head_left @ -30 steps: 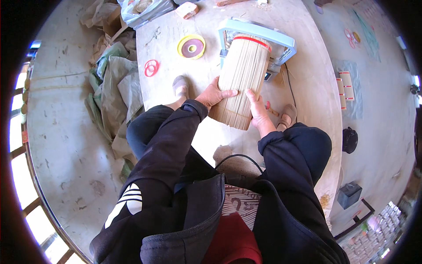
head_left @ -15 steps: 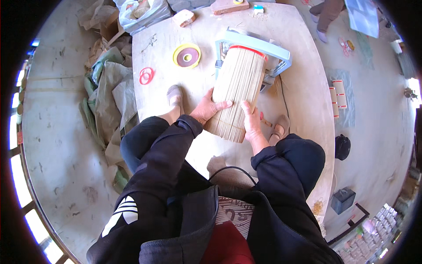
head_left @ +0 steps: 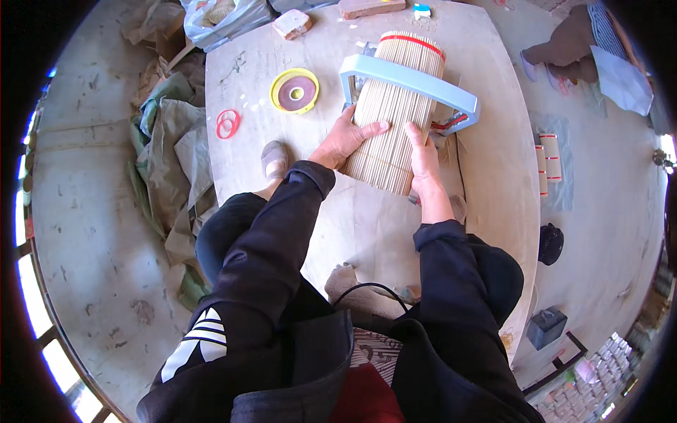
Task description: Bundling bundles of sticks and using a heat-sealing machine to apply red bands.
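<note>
Both hands hold a thick round bundle of thin pale wooden sticks, tilted with its far end leaning slightly left. A red band circles the bundle near its far end, and a thin yellowish band crosses its near part. My left hand is closed round the left side, thumb on top. My right hand grips the right side, its thumb along the sticks. The bundle passes under the light blue handle of a machine, whose body is mostly hidden beneath it.
On the board stand a yellow tray with a brown tape-like roll, red bands and a brick piece. Crumpled sacks lie left. A black cord runs on the right. Another person is at the upper right.
My hands have pushed the bundle away from me, so its red-banded end now lies beyond the blue handle. The person at the upper right has come further into view.
</note>
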Demonstrator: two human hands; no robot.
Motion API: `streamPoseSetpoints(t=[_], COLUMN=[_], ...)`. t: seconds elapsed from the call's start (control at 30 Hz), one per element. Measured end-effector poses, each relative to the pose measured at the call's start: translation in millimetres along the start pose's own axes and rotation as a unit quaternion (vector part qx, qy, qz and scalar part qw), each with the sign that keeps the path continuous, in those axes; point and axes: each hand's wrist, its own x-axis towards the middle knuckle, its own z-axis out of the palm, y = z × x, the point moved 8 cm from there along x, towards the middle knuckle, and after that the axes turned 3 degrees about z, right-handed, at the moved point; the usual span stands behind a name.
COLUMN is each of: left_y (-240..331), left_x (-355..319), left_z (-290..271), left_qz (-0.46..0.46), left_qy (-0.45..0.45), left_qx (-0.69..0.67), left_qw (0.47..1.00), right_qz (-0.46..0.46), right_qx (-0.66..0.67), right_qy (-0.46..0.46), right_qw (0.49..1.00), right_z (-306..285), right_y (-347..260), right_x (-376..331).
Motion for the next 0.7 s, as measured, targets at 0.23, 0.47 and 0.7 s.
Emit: streamPoseSetpoints(t=[0.23, 0.47, 0.7], left_y=[-8.1, -6.0, -6.0], left_x=[25.9, 40.6, 45.3], left_z=[2.8, 6.0, 8.8], left_qz=[0.002, 0.033, 0.025], left_qy=[0.002, -0.050, -0.069], left_qx=[0.001, 0.027, 0.080], left_qw=[1.000, 0.998, 0.994], right_qz=[-0.004, 0.012, 0.027], right_qx=[0.008, 0.006, 0.028], right_qy=[-0.012, 0.025, -0.004], right_qw=[1.000, 1.000, 0.999], right_z=[-3.7, -3.3, -4.8], right_y=[-1.8, -3.0, 1.6], right_x=[23.9, 28.6, 35.8])
